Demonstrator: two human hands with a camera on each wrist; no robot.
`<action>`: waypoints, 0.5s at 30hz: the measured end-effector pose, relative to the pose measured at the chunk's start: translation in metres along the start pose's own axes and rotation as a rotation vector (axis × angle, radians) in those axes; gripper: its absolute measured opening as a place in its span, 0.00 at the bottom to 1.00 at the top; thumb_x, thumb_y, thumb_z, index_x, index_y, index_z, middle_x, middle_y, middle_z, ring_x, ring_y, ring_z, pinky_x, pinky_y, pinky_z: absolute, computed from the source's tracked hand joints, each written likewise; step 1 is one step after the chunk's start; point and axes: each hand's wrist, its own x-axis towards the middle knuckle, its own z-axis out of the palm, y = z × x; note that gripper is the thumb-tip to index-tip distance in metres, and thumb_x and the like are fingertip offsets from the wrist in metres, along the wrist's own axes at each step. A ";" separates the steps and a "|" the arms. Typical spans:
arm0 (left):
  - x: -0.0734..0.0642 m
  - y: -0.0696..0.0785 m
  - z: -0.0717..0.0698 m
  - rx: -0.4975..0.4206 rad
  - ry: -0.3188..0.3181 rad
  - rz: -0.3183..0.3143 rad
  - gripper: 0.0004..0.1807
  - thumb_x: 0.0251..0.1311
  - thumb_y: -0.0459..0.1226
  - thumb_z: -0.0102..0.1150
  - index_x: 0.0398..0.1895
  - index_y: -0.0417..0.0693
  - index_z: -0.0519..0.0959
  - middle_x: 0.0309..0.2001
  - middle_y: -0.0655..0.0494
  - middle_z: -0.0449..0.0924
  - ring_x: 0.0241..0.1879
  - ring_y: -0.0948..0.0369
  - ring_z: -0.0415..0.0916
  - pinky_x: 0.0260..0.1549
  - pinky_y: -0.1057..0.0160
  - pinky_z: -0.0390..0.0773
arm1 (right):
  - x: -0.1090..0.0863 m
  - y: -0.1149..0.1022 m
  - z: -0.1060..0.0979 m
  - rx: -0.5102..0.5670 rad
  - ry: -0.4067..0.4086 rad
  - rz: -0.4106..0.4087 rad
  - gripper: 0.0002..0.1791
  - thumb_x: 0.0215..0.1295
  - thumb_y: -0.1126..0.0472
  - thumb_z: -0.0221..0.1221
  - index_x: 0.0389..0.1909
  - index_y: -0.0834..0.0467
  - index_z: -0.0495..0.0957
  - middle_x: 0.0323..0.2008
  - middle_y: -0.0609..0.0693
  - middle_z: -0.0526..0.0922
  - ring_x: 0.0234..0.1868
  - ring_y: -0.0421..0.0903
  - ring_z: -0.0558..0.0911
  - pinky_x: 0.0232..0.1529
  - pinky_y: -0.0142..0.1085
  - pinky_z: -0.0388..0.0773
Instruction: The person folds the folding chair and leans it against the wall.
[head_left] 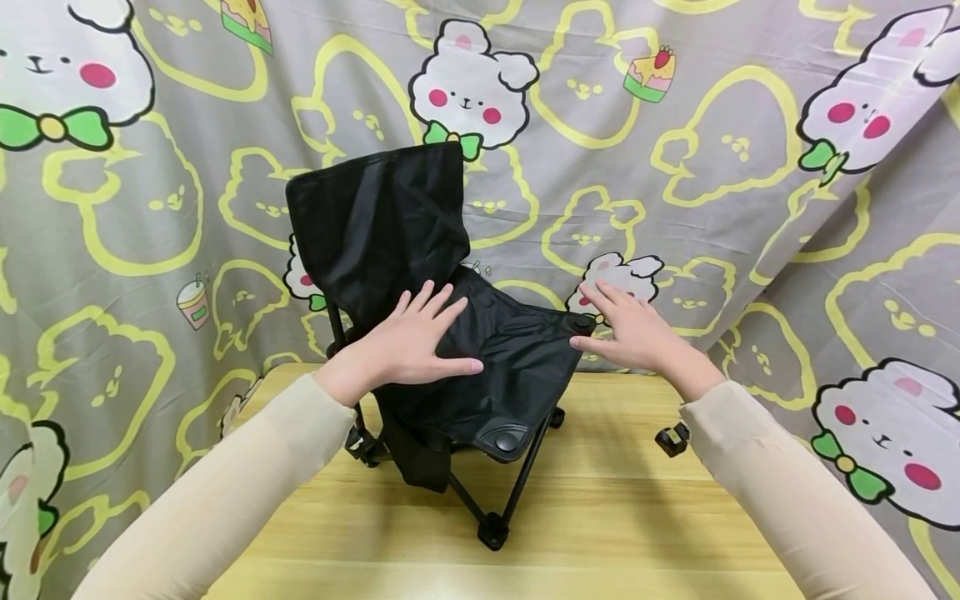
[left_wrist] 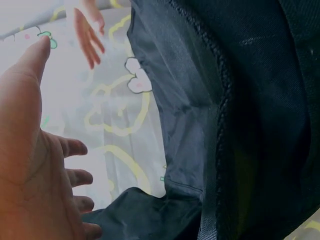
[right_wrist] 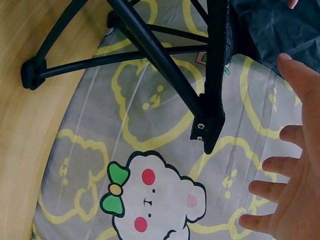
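A black folding camp chair (head_left: 517, 375) stands unfolded on the wooden table, its fabric backrest (head_left: 375, 217) up at the left and its seat sloping to the right. My left hand (head_left: 412, 337), fingers spread and straight, is over the seat near the backrest in the head view. In the left wrist view its palm is bare, beside the black fabric. My right hand (head_left: 626, 329) is held out at the seat's far right corner, fingers extended and holding nothing. The right wrist view shows the chair's crossed black tubes (right_wrist: 155, 55) and a bracket with screws (right_wrist: 207, 127).
The chair's front foot (head_left: 492, 531) rests on the wooden table (head_left: 600, 508). A grey curtain (head_left: 577, 167) with cartoon bears and rabbits hangs behind and along both sides. A small black device (head_left: 672, 439) shows beside the right sleeve.
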 end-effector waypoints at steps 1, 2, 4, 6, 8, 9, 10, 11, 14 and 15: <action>-0.001 0.000 0.000 -0.003 0.000 0.004 0.61 0.66 0.77 0.52 0.91 0.55 0.48 0.91 0.49 0.36 0.90 0.42 0.29 0.86 0.34 0.35 | 0.000 0.001 0.000 0.001 0.002 -0.006 0.53 0.76 0.31 0.60 0.90 0.49 0.48 0.87 0.66 0.50 0.85 0.73 0.55 0.82 0.72 0.50; -0.002 0.001 0.000 -0.006 0.000 0.008 0.61 0.66 0.77 0.52 0.91 0.55 0.48 0.91 0.49 0.36 0.90 0.42 0.29 0.86 0.34 0.35 | 0.000 0.002 0.000 0.002 0.005 -0.014 0.53 0.76 0.32 0.60 0.90 0.50 0.48 0.87 0.66 0.51 0.84 0.73 0.56 0.82 0.72 0.51; -0.004 0.001 0.001 -0.009 0.002 0.016 0.61 0.66 0.77 0.53 0.91 0.55 0.48 0.91 0.49 0.37 0.90 0.43 0.29 0.86 0.34 0.36 | 0.000 0.003 0.001 0.005 0.011 -0.025 0.52 0.77 0.34 0.61 0.90 0.50 0.49 0.87 0.66 0.51 0.83 0.73 0.59 0.81 0.72 0.55; -0.006 0.002 0.001 -0.008 0.006 0.026 0.61 0.65 0.77 0.54 0.91 0.55 0.49 0.91 0.49 0.37 0.90 0.43 0.29 0.86 0.33 0.37 | 0.000 0.005 0.002 0.011 0.018 -0.033 0.52 0.77 0.35 0.62 0.90 0.50 0.49 0.87 0.66 0.52 0.83 0.73 0.61 0.80 0.72 0.58; -0.008 0.003 0.002 -0.007 0.012 0.038 0.61 0.65 0.77 0.55 0.91 0.54 0.50 0.91 0.48 0.38 0.90 0.43 0.29 0.85 0.33 0.38 | 0.000 0.006 0.003 0.022 0.026 -0.039 0.51 0.77 0.36 0.63 0.90 0.50 0.50 0.87 0.66 0.53 0.82 0.73 0.63 0.79 0.72 0.59; -0.009 0.003 0.002 -0.007 0.017 0.045 0.61 0.65 0.76 0.55 0.90 0.54 0.50 0.91 0.48 0.39 0.90 0.43 0.30 0.85 0.32 0.39 | -0.001 0.007 0.003 0.028 0.029 -0.040 0.51 0.77 0.37 0.63 0.90 0.51 0.50 0.87 0.66 0.53 0.82 0.72 0.63 0.79 0.72 0.59; -0.010 0.004 0.002 -0.009 0.020 0.049 0.61 0.65 0.76 0.55 0.90 0.53 0.51 0.91 0.48 0.40 0.90 0.43 0.30 0.85 0.32 0.39 | -0.001 0.007 0.003 0.034 0.033 -0.043 0.51 0.77 0.38 0.63 0.89 0.51 0.51 0.86 0.66 0.54 0.81 0.72 0.63 0.79 0.71 0.60; -0.011 0.004 0.001 -0.011 0.022 0.056 0.61 0.65 0.76 0.56 0.90 0.53 0.51 0.91 0.47 0.41 0.90 0.43 0.31 0.85 0.32 0.40 | -0.001 0.007 0.003 0.039 0.037 -0.045 0.50 0.77 0.38 0.64 0.89 0.51 0.51 0.86 0.66 0.54 0.81 0.72 0.64 0.79 0.71 0.60; -0.013 0.005 0.000 -0.018 0.028 0.069 0.60 0.65 0.75 0.57 0.90 0.52 0.52 0.90 0.47 0.42 0.90 0.42 0.32 0.85 0.32 0.42 | -0.002 0.007 0.003 0.054 0.046 -0.056 0.50 0.76 0.41 0.65 0.89 0.53 0.53 0.85 0.67 0.56 0.81 0.72 0.64 0.79 0.70 0.61; -0.014 0.005 0.000 -0.020 0.029 0.072 0.60 0.66 0.75 0.57 0.90 0.52 0.52 0.90 0.47 0.42 0.90 0.42 0.33 0.85 0.32 0.43 | -0.002 0.007 0.003 0.058 0.048 -0.060 0.50 0.76 0.41 0.66 0.89 0.53 0.53 0.85 0.67 0.57 0.81 0.72 0.64 0.79 0.70 0.61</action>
